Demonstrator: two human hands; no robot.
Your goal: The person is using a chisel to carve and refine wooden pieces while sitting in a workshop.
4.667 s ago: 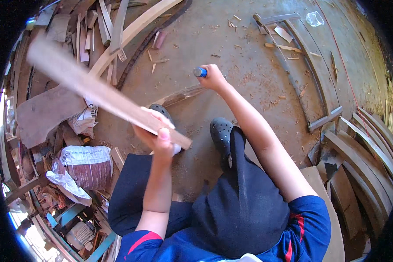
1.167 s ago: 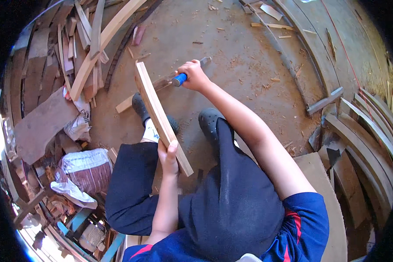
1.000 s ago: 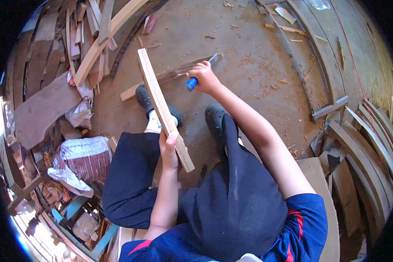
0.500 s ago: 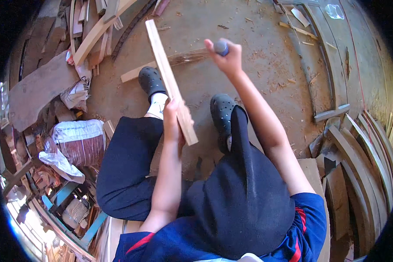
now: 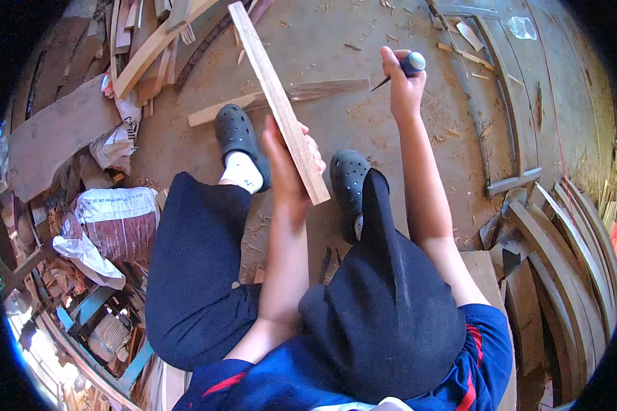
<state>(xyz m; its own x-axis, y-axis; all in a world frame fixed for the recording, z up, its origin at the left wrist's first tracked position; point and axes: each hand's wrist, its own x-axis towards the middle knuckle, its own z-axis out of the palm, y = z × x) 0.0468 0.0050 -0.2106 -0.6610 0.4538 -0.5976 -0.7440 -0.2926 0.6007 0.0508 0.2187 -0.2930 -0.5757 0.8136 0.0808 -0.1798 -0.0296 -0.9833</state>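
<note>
The left hand (image 5: pixel 286 161) has its grip clamped on a long wooden slat (image 5: pixel 275 101); to the right, the right hand (image 5: pixel 402 85) is clamped on a blue-handled tool (image 5: pixel 403 68).

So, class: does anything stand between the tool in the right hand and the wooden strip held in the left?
Nothing visible does. The right hand holds the blue-handled tool to the right of the wooden strip, which the left hand grips near its lower end. Only open air over the dusty floor lies between them.
</note>
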